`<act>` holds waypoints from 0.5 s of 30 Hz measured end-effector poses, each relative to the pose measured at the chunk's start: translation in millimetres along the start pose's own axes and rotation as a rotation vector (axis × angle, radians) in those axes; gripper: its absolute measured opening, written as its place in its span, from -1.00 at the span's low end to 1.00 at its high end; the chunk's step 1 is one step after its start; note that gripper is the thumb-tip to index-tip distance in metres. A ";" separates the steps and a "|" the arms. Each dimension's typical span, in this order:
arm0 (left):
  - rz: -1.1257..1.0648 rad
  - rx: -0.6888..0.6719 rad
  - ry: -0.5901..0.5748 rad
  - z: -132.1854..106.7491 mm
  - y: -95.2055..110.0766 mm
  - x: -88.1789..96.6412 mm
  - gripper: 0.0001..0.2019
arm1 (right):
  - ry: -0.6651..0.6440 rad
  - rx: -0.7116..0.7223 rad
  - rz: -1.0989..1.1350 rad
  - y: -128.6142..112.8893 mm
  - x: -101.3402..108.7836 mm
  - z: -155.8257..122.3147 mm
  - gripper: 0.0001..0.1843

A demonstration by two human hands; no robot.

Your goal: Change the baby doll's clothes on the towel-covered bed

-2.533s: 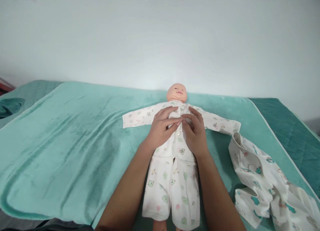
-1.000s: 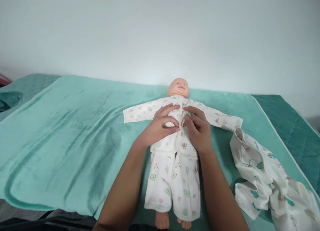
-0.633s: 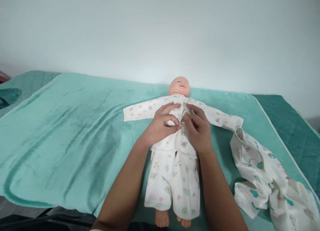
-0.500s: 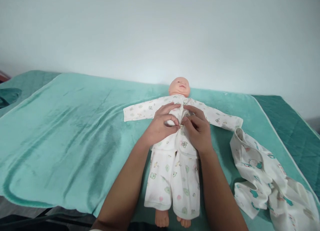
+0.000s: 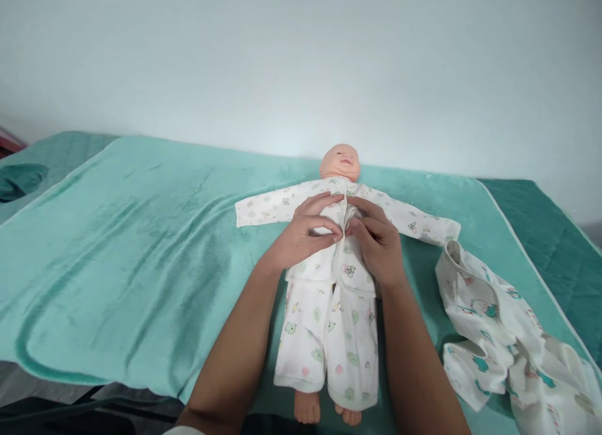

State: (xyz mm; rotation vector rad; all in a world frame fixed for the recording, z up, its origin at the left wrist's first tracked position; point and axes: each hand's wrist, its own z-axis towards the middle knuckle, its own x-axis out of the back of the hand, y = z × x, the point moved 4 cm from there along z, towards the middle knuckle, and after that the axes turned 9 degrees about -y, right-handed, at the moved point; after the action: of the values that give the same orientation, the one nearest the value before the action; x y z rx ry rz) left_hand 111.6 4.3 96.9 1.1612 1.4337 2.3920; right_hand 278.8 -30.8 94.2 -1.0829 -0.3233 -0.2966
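A baby doll (image 5: 339,160) lies on its back, its head away from me and its bare feet toward me. It wears a white printed jacket (image 5: 310,269) with long sleeves spread out sideways, and matching trousers (image 5: 303,335). My left hand (image 5: 313,228) pinches one front edge of the jacket at the doll's middle. Just opposite, my right hand (image 5: 376,237) pinches the other edge, thumb and forefinger close to the left fingertips. The small fastening between the fingertips is mostly hidden.
A second white printed garment (image 5: 489,316) lies crumpled to the right of the doll. Beneath everything is a light green plush blanket (image 5: 117,253), over a darker quilted cover (image 5: 540,234). A pale wall (image 5: 282,65) rises behind the bed.
The view has shifted slightly. My hands stay at the jacket front, with the right thumb and finger now a little farther from the left fingertips.
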 end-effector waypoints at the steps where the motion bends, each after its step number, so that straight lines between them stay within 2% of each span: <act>1: 0.018 0.001 -0.005 0.1 0.6 -0.2 -0.89 | 0.022 -0.020 0.011 1.3 0.2 -0.2 -0.70; 3: 0.054 0.011 -0.008 0.6 3.2 -1.1 -0.89 | 0.031 -0.064 0.009 3.7 -0.3 -0.6 -0.70; 6: 0.096 0.028 -0.006 1.6 7.6 -2.5 -0.93 | -0.032 -0.119 -0.038 5.7 -1.5 -1.3 -0.69; 10: 0.091 0.021 0.011 2.4 8.0 -2.6 -0.97 | -0.128 -0.144 -0.066 3.8 0.0 -2.5 -0.69; 15: 0.034 0.015 0.028 1.4 3.5 -1.5 -0.92 | -0.155 -0.149 -0.046 2.4 2.5 -1.6 -0.72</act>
State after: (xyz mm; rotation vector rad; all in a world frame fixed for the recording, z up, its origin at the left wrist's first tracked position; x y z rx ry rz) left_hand 114.5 2.7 99.3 1.1695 1.4535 2.4333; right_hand 282.2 -31.3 92.6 -1.2493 -0.4703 -0.2816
